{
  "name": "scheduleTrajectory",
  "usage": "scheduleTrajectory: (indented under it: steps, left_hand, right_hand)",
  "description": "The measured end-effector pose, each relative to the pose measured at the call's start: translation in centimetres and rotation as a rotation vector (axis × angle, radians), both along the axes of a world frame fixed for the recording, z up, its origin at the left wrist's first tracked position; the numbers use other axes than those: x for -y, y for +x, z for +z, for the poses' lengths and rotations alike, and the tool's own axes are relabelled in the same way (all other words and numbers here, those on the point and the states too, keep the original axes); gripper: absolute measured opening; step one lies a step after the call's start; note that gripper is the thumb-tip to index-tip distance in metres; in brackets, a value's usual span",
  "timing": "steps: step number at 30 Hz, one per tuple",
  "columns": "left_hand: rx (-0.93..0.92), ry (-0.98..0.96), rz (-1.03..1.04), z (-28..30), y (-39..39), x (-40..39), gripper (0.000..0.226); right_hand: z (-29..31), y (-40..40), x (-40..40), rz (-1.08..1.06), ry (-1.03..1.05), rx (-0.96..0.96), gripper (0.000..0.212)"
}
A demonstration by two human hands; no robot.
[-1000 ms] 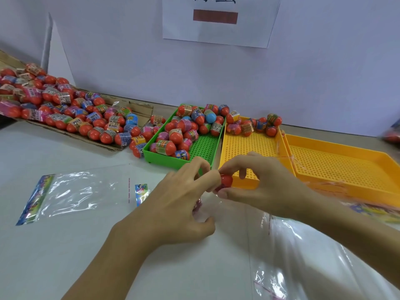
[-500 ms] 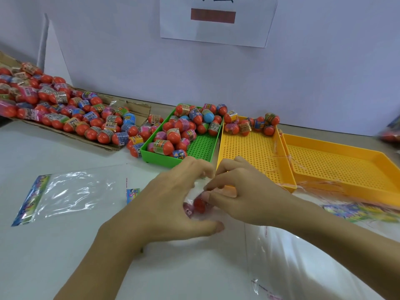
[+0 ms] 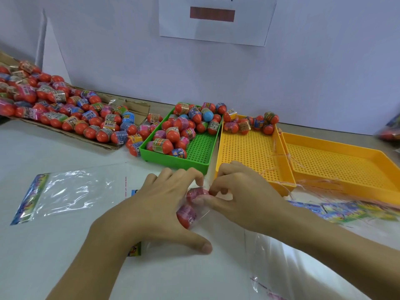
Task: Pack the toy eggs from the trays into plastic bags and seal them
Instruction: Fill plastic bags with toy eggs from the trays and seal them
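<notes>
Hands: L hand (image 3: 155, 204) grips bag (image 3: 194, 215) w/ two eggs (image 3: 187, 214), R hand (image 3: 240, 195) pinches mouth at 12 o'clock; press seal flat, evenly.

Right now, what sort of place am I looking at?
Probably a small packing workstation: a green tray holding toy eggs, clear plastic bags on the white table, and a cardboard sheet heaped with more eggs.

"9" on toy egg (image 3: 187, 215) label

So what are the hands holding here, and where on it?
Both hands hold a clear plastic bag with toy eggs inside, pinching it at its open end.
</notes>
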State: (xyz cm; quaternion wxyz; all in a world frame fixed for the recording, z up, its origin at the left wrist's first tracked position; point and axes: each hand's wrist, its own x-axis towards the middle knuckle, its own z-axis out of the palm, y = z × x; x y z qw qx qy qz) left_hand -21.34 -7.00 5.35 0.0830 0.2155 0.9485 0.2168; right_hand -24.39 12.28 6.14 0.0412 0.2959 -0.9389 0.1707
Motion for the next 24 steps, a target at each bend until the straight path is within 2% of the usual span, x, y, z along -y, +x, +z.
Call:
scheduleTrajectory:
  steps: [2,7,10,12,17,21,24]
  left_hand:
    - [0.009,0.036,0.007,-0.1,0.0,-0.1,0.087]
    - [0.006,0.080,0.030,-0.6,-0.2,-0.2,0.092]
    - [0.005,0.090,0.017,-0.7,-0.1,-0.3,0.090]
    - [-0.001,0.089,0.003,-0.6,0.0,-0.4,0.089]
    - [-0.103,0.036,-0.023,-0.2,-0.3,-0.2,0.082]
    - [-0.091,0.051,-0.024,0.0,-0.6,-0.1,0.085]
    - [-0.075,0.042,-0.022,-0.1,-0.4,-0.1,0.071]
  right_hand:
    - [0.3,-0.1,0.1,0.021,-0.012,0.033,0.041]
    - [0.3,0.0,0.1,0.256,0.041,0.240,0.038]
    - [-0.2,-0.3,-0.1,0.170,-0.115,0.315,0.019]
    - [-0.8,-0.2,0.0,0.092,-0.179,0.300,0.013]
    - [0.1,-0.2,-0.5,0.055,-0.174,0.259,0.013]
    - [2.9,-1.7,-1.7,0.064,-0.086,0.217,0.014]
    - [4.0,-4.6,-2.7,-0.123,-0.333,0.155,0.015]
